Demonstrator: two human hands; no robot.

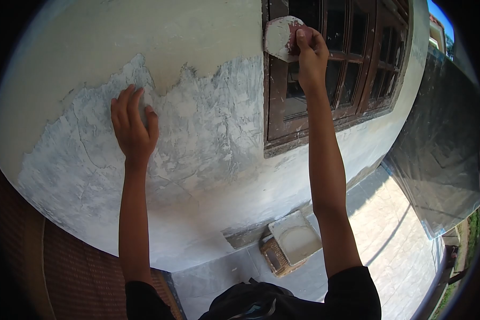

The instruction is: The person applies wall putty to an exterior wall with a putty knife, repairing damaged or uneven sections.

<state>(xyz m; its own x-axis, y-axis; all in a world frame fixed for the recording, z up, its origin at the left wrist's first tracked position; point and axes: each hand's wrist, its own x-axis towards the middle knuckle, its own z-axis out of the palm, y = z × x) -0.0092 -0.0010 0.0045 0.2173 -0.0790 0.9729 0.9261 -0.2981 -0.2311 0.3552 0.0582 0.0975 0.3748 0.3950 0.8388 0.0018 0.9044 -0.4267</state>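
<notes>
My right hand [313,56] is raised in front of the window and pinches a flat putty scraper [280,38]. The scraper is reddish where my thumb presses it, and white putty coats much of its face. My left hand [131,125] is held up at the wall [208,122] with its fingers loosely spread and nothing in them; it looks to rest on the surface, though contact is hard to confirm. Around it the wall carries a rough white-grey patch of putty with a ragged upper edge, below older cream paint.
A brown wooden window frame [274,125] with glass panes sits at the right. Below, a pale tray [307,249] with whitish residue stands on a wicker-like stool [272,255] on the tiled floor. A woven brown panel [85,261] is lower left; a dark sheet [437,144] hangs far right.
</notes>
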